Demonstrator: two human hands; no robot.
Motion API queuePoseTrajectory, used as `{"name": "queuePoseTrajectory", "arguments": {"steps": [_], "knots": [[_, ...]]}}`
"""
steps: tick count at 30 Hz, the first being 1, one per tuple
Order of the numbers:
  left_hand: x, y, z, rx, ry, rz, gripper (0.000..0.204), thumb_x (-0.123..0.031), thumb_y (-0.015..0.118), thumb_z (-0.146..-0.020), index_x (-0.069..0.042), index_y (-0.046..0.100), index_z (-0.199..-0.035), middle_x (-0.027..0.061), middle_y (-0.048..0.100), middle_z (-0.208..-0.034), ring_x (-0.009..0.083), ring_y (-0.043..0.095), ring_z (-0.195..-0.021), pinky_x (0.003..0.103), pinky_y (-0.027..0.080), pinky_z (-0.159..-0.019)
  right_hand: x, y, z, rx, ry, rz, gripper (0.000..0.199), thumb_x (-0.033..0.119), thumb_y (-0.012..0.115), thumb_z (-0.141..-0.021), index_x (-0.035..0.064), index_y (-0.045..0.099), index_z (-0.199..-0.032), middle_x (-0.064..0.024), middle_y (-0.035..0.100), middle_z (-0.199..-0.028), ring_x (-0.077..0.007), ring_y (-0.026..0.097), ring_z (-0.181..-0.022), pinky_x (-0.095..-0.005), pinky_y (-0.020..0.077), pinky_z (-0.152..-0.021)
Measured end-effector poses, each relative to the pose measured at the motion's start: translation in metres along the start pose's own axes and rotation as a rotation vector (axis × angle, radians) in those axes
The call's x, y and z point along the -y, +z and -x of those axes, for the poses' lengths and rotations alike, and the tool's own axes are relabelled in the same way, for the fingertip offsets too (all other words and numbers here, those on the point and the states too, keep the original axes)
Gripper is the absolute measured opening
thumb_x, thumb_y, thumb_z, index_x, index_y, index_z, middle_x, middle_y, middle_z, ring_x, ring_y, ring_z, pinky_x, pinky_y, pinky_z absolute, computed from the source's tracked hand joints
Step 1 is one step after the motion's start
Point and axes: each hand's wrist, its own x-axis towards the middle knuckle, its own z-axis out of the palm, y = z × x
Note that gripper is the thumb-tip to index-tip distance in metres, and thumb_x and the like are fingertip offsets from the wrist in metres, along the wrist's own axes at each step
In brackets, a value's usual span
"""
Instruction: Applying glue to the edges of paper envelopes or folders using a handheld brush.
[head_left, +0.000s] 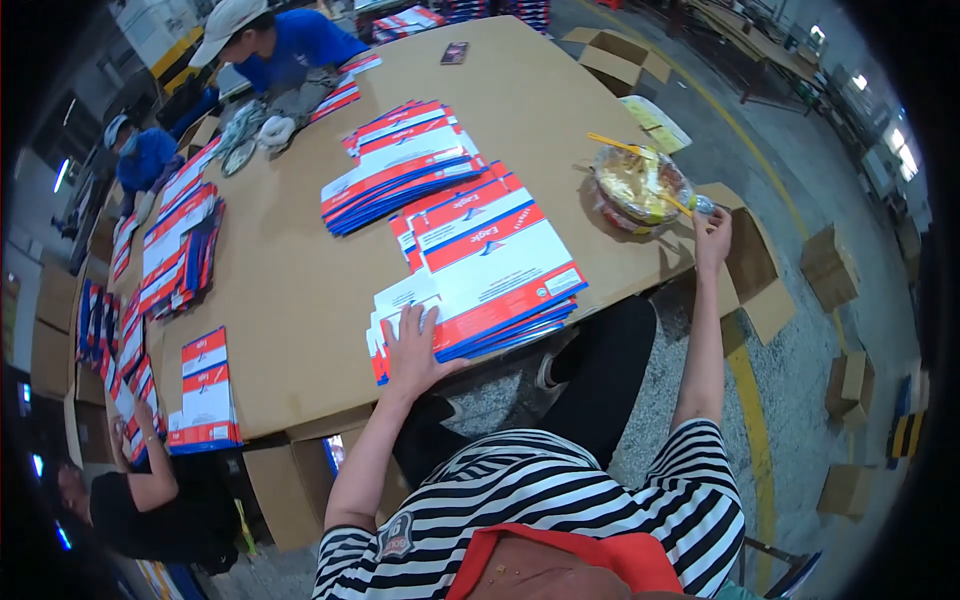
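My left hand (pixel 410 350) lies with fingers spread on the near left corner of a stack of flat red, white and blue packages (pixel 500 255). It presses on the packages rather than gripping them. At the table's right edge, my right hand (pixel 712 240) has its fingers drawn together at a small, pale, shiny thing (pixel 703 205), too small to make out. Beside that hand stands a round container (pixel 640 190) covered in clear plastic, with yellow pieces and two yellow sticks on it.
Another package stack (pixel 400 165) lies farther in on the brown table (pixel 290 300). More stacks (pixel 180 250) line its left side, where co-workers (pixel 285 50) handle goods. A phone-like dark item (pixel 455 53) lies at the far end. Open cardboard boxes (pixel 745 255) stand right of the table.
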Motion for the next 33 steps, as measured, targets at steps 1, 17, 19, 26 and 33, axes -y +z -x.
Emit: {"name": "queuePoseTrajectory", "arguments": {"steps": [1, 17, 19, 26, 33], "knots": [[-0.001, 0.000, 0.000, -0.004, 0.015, 0.001, 0.101, -0.059, 0.078, -0.060, -0.005, 0.039, -0.136, 0.0190, 0.037, -0.138, 0.0388, 0.026, -0.136, 0.061, 0.016, -0.107, 0.003, 0.000, 0.005, 0.009, -0.005, -0.008, 0.051, 0.027, 0.076, -0.077, 0.0029, 0.055, -0.116, -0.0138, 0.059, -0.106, -0.0204, 0.061, -0.084, -0.0346, 0.0485, -0.076], [0.004, 0.011, -0.001, -0.044, 0.041, 0.014, 0.099, -0.065, 0.073, -0.062, -0.008, 0.041, -0.137, 0.0213, 0.037, -0.139, 0.0413, 0.026, -0.135, 0.066, 0.013, -0.105, 0.110, 0.052, 0.114, 0.498, -0.321, -0.242, 0.045, 0.024, 0.065, -0.087, 0.0002, 0.053, -0.124, -0.0218, 0.053, -0.124, -0.0299, 0.053, -0.114, -0.0381, 0.0405, -0.098], [0.010, 0.005, 0.001, -0.016, 0.053, 0.033, 0.103, -0.067, 0.074, -0.059, -0.008, 0.041, -0.137, 0.0217, 0.037, -0.138, 0.0427, 0.026, -0.135, 0.066, 0.012, -0.106, 0.133, 0.073, 0.131, 0.746, -0.157, -0.240, 0.052, 0.030, 0.068, -0.081, -0.0027, 0.054, -0.119, -0.0254, 0.054, -0.120, -0.0391, 0.051, -0.113, -0.0442, 0.0392, -0.096], [0.029, 0.003, 0.018, -0.032, -0.020, -0.022, 0.106, -0.071, 0.072, -0.057, -0.013, 0.039, -0.141, 0.0241, 0.033, -0.141, 0.0463, 0.022, -0.135, 0.067, 0.016, -0.104, 0.143, 0.091, 0.199, 0.766, -0.340, -0.016, 0.073, 0.043, 0.071, -0.075, -0.0067, 0.049, -0.123, -0.0267, 0.048, -0.125, -0.0401, 0.040, -0.122, -0.0477, 0.0342, -0.099], [0.034, 0.010, 0.028, -0.165, -0.004, 0.027, 0.098, -0.067, 0.073, -0.059, -0.013, 0.044, -0.136, 0.0215, 0.033, -0.141, 0.0438, 0.024, -0.135, 0.068, 0.018, -0.103, 0.152, 0.102, 0.157, 0.955, 0.290, -0.386, 0.075, 0.042, 0.077, -0.075, -0.0084, 0.047, -0.122, -0.0171, 0.059, -0.105, -0.0238, 0.061, -0.091, -0.0347, 0.0517, -0.072]]}}
